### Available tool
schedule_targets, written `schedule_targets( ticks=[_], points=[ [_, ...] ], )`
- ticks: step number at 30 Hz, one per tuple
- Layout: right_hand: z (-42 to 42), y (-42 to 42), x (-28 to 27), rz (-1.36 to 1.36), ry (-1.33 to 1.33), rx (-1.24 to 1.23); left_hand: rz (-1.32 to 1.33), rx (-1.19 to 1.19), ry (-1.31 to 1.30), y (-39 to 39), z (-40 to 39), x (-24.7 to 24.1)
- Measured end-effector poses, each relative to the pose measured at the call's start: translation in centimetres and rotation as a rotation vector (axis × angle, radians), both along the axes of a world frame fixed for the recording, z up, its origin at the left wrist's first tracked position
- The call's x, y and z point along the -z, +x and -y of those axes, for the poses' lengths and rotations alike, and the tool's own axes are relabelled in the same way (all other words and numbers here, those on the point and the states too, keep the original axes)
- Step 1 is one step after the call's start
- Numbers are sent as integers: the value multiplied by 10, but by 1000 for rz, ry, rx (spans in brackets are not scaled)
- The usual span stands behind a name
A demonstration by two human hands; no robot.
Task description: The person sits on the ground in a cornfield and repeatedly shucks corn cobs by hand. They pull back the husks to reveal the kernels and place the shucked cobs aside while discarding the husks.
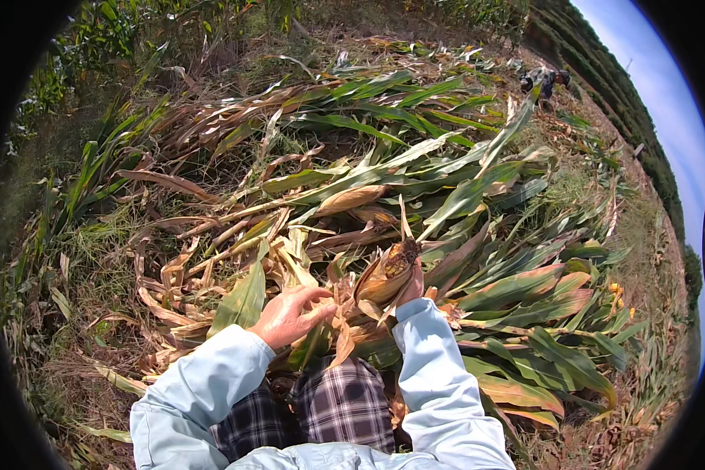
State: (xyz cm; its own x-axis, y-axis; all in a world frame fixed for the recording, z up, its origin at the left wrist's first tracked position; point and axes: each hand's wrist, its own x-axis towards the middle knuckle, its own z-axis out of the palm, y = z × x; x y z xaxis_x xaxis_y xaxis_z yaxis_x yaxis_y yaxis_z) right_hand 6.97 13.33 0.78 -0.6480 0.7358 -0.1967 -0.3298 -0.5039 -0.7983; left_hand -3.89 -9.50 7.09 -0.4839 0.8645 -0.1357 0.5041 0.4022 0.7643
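Observation:
A corn ear (386,276) stands in front of me, its dry husk partly peeled and dark kernels showing near the tip. My right hand (412,286) grips it from the right side, mostly hidden behind the ear and husk. Left of it, my left hand (295,313) is over dry husk leaves (342,305), fingers bent; whether it pinches any husk I cannot tell. Beyond both hands, an ear in its tan husk (352,200) lies on the cut corn stalks (305,197), with a second husked ear (376,216) just below it.
Cut stalks with long green leaves (517,294) spread to my right. A further heap of stalks (358,106) lies ahead. Yellow corn (617,292) shows at the right. A person (545,81) bends over at the far right. Standing green plants (108,35) edge the far left.

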Motion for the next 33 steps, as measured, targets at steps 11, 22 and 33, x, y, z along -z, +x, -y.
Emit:
schedule_targets(
  ticks=[11,22,33],
  points=[
    [29,55,-45,88,771,189,415,165,606,22,-121,10],
    [10,53,-107,388,1338,111,280,334,739,10,-116,4],
    [21,59,-89,420,1298,233,-241,107,847,31,-115,-1]
  ],
)
